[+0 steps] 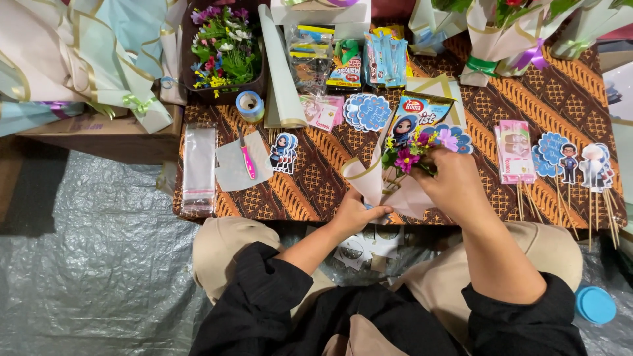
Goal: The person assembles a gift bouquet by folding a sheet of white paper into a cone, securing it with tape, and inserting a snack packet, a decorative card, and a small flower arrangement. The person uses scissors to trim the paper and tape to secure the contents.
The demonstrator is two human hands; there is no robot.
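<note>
Both hands, left (353,214) and right (452,175), grip a small paper-wrapped bouquet (399,175).

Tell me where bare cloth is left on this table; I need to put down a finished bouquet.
Bare batik cloth shows in front of the cartoon stickers, between the pink cutter and the left hand. A smaller patch lies between the right hand and the pink packets. The back edge, by the flower box and snack packs, is crowded.

Both hands, left (356,214) and right (455,175), on a paper-wrapped flower bouquet (395,173) over batik cloth (310,188)
</note>
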